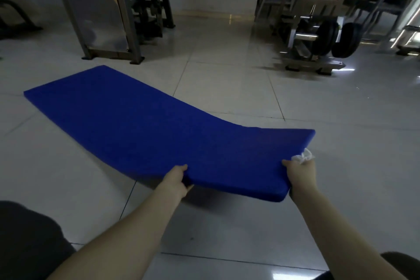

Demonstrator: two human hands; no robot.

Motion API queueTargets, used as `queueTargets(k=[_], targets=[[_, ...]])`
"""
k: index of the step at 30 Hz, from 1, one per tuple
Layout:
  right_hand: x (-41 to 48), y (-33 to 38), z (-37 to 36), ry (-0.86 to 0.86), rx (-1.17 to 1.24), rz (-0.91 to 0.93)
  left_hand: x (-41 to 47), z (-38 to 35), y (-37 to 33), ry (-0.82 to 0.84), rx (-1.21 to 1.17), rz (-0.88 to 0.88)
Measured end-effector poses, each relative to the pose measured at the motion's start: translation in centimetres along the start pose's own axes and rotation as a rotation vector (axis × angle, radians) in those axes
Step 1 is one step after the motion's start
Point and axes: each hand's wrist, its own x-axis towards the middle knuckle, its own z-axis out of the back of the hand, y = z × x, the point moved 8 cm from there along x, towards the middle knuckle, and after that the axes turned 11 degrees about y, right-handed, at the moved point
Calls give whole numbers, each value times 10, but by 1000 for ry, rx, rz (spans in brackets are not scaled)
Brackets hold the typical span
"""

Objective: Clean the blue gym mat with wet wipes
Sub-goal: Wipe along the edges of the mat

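The blue gym mat (159, 129) lies on the pale tiled floor (341, 120), its far end flat and its near end lifted clear of the tiles. The left hand (176, 179) grips the near left corner, thumb on top and fingers curled beneath. The right hand (300, 174) grasps the near right edge, with a crumpled white wet wipe (303, 157) bunched against its fingers. Both forearms reach forward, nearly straight. Beyond the mat stand a metal frame (109, 29) and a weight machine (318, 36) carrying black plates.
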Motion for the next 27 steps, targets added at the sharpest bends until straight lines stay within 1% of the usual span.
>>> queueTargets(k=[2, 4, 6, 9, 11, 14, 16, 19, 20, 24, 27], targets=[[0, -2, 9, -37, 83, -23, -2, -18, -21, -13, 54, -63], [0, -6, 13, -42, 92, -26, -10, -33, -45, -52, 79, -132], [4, -9, 5, 29, 66, 13, -25, -40, -74, -90, 89, -199], [8, -20, -28, 226, 1, 30, -55, -30, -109, -150, 41, -337], [11, -26, -43, 277, -19, -9, -72, -12, -110, -155, -10, -414], [21, -25, -52, 289, -85, -15, -82, 23, -82, -205, -59, -484], [25, -22, -52, 278, -149, -13, -73, 41, -57, -211, -40, -416], [26, -23, -52, 209, -224, -65, -59, 59, -30, -206, -56, -177], [25, -26, -56, 206, -269, -78, -56, 68, -25, -214, -59, -122], [14, -52, -85, 327, -450, -113, -43, 115, -19, -190, -84, -51], [6, -75, -90, 393, -658, -162, -32, 139, 4, -240, -83, -1]])
